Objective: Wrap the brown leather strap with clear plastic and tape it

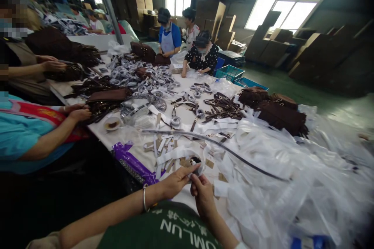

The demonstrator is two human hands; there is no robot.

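Over the near edge of the table, my left hand (177,182) and my right hand (203,194) meet at a small rolled strap (196,169), dark and grey with white around it. My left fingers are closed at its left side, the index finger stretched across it. Thumb and fingers of my right hand pinch its lower right edge. The fingers partly cover the roll. Just beyond lie loose white strips (171,158) and brown card pieces (209,163). A wrapped coiled strap (175,121) and brown leather straps (223,107) lie farther back.
Clear plastic bags (271,163) heap up on the right, with a long grey strip (233,153) across them. Brown bags (277,114) stand behind. Wrapped coils (146,78) pile at the back left. A purple package (131,163) lies left. Co-workers (32,136) line the table.
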